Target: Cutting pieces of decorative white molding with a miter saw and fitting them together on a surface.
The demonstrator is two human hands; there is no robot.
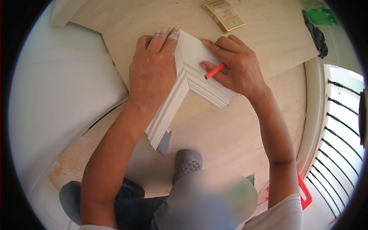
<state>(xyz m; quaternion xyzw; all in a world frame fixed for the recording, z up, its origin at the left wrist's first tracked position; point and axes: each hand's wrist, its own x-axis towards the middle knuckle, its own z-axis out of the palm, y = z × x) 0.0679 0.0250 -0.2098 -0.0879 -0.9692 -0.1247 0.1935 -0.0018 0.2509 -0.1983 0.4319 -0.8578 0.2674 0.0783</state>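
Two white grooved moulding pieces meet at an angled joint in front of me. My left hand (pixel 154 63) is closed over the left moulding piece (pixel 168 109), its dusty fingertips at the far end by the joint. My right hand (pixel 235 63) grips the right moulding piece (pixel 209 85) by its far edge, thumb lying on its face. Between that thumb and the fingers sticks out a red pencil (pixel 214 71), blunt end toward me. White dust covers both hands. The palms and the undersides of the pieces are hidden.
A gold cigarette pack (pixel 223 15) lies beyond the hands on the beige surface (pixel 272 42). Below the left piece's near end is a grey flat scrap (pixel 164 143). A grey clog (pixel 188 161) is near me. Black railings (pixel 343 111) and a red plastic item (pixel 304 191) stand right.
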